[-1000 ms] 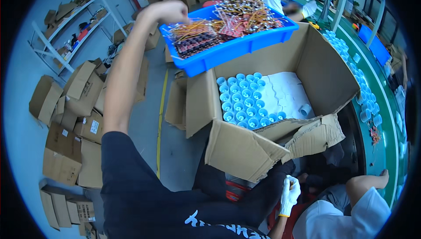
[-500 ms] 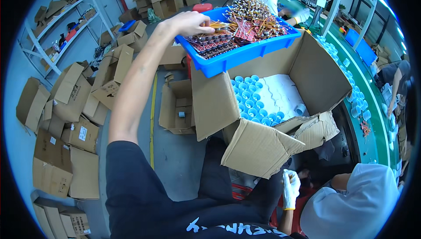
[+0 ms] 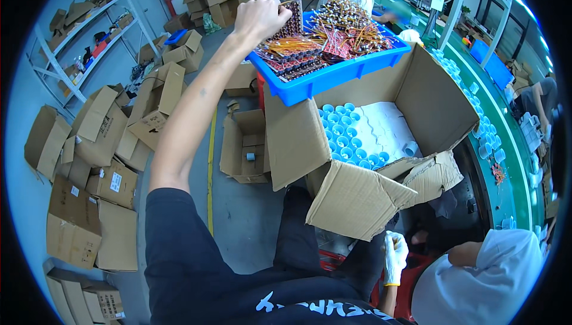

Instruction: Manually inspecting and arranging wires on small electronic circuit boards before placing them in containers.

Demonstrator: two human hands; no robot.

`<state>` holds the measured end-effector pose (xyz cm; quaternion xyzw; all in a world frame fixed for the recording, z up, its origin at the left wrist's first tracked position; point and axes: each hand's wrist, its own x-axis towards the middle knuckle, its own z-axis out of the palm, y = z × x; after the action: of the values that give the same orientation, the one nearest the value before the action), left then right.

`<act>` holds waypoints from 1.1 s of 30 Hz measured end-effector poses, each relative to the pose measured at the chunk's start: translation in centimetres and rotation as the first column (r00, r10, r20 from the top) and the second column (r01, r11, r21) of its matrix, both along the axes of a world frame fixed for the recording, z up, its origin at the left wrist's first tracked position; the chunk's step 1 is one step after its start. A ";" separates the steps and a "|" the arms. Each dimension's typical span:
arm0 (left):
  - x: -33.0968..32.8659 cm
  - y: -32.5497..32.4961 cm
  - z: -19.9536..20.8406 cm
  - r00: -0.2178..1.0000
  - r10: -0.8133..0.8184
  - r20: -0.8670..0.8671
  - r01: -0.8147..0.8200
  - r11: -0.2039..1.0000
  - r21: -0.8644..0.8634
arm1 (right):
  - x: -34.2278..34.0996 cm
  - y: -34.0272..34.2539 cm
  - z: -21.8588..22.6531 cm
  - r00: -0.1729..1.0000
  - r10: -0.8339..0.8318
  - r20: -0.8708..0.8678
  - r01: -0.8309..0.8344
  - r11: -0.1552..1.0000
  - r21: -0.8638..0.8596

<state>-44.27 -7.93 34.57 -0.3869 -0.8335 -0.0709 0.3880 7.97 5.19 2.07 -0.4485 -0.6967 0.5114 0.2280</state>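
My left hand (image 3: pixel 260 22), bare, reaches over the left end of a blue plastic tray (image 3: pixel 351 76). Its fingers are closed on the upper edge of a dark panel of small round circuit boards (image 3: pixel 292 20), which stands upright above the tray. More such panels with orange wires (image 3: pixel 295 48) lie beneath it. A heap of loose wired boards (image 3: pixel 348 24) fills the rest of the tray. In a white glove, my right hand (image 3: pixel 394 257) is low by my right thigh. Its fingers are curled together, and what they hold, if anything, is too small to make out.
Below the tray stands a large open carton (image 3: pixel 441 95) with blue cups (image 3: pixel 342 131) on a white sheet. A smaller open carton (image 3: pixel 243 146) is on the floor. Along the right runs a green conveyor (image 3: pixel 506 188) bearing more cups. Two co-workers sit close, one beside my right hand.
My left hand has risen from the tray, lifting a circuit board panel upright out of the stack. My right hand has stayed in place.
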 end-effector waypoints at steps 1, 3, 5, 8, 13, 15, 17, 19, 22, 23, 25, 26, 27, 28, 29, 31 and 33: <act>-0.2 0.1 0.1 0.999 -0.015 -0.046 0.016 1.000 0.015 | -0.1 0.0 0.0 1.000 0.004 -0.002 -0.004 1.000 0.002; -1.2 0.0 0.6 0.995 -0.023 -0.097 0.026 0.999 0.032 | -0.2 0.0 -0.1 1.000 0.013 -0.017 -0.013 1.000 0.010; -2.5 -0.4 1.3 0.987 -0.088 -0.131 0.091 0.996 0.014 | -0.2 0.0 0.0 0.999 0.022 -0.027 -0.021 1.000 0.016; -3.5 -1.3 2.5 0.984 -0.121 -0.129 0.127 0.991 0.040 | -0.3 -0.2 0.5 1.000 0.024 0.006 -0.024 0.999 0.039; -4.4 -3.3 6.1 0.994 -0.091 -0.063 0.104 0.965 0.242 | 0.5 0.6 -0.2 0.999 0.022 -0.034 -0.021 1.000 0.015; -5.0 -4.5 7.2 0.996 -0.071 -0.051 0.083 0.949 0.304 | 1.0 0.9 -0.7 0.998 -0.010 -0.065 0.010 1.000 -0.012; -5.8 -5.7 8.1 0.977 -0.213 -0.013 0.157 0.680 0.716 | 1.0 0.8 -0.9 0.996 -0.026 -0.084 0.023 0.999 -0.028; -7.8 -10.4 10.4 0.880 -0.474 0.015 0.247 0.485 0.839 | 0.4 0.6 -0.5 0.987 -0.045 -0.151 0.037 0.998 -0.050; -5.6 -13.5 10.2 0.600 -0.797 -0.062 0.116 0.010 0.993 | 0.1 0.0 0.9 0.982 -0.039 -0.183 0.028 0.998 -0.064; -3.6 -13.6 9.3 0.534 -0.842 -0.082 0.117 -0.023 0.993 | 0.0 -0.4 1.6 0.981 -0.012 -0.191 0.000 0.998 -0.064; 2.4 -13.0 7.1 0.382 -0.921 -0.073 0.101 -0.038 0.994 | 0.5 -0.8 3.0 0.983 0.008 -0.182 -0.022 0.997 -0.078; 6.3 -10.9 4.9 0.281 -0.959 -0.045 0.081 -0.023 0.996 | 0.9 -1.1 3.8 0.957 0.163 -0.241 -0.206 0.964 -0.166; 9.8 -9.8 2.5 0.189 -0.981 -0.047 -0.007 -0.049 0.999 | 0.8 -1.4 4.7 0.894 0.306 -0.327 -0.390 0.891 -0.233; 13.6 -8.4 -0.2 0.092 -0.994 -0.055 -0.101 -0.064 0.993 | 0.6 -1.7 5.9 0.833 0.384 -0.399 -0.495 0.838 -0.228; 18.4 -6.3 -3.3 0.006 -0.998 -0.056 -0.137 -0.057 0.989 | 0.7 -2.4 7.2 0.776 0.427 -0.464 -0.568 0.793 -0.220; 27.3 -3.7 -9.1 -0.199 -0.975 -0.102 -0.319 -0.034 0.947 | -0.1 -3.5 9.5 0.680 0.513 -0.524 -0.623 0.781 -0.043; 34.9 -2.7 -14.7 -0.195 -0.978 -0.071 -0.470 0.030 0.882 | -1.6 -5.8 11.1 0.506 0.329 -0.797 -0.553 0.833 -0.008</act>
<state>-9.41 -10.62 19.91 -0.2040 -0.3042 -0.8996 -0.2380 6.37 -0.58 13.14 -0.0181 -0.5483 0.7800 0.3011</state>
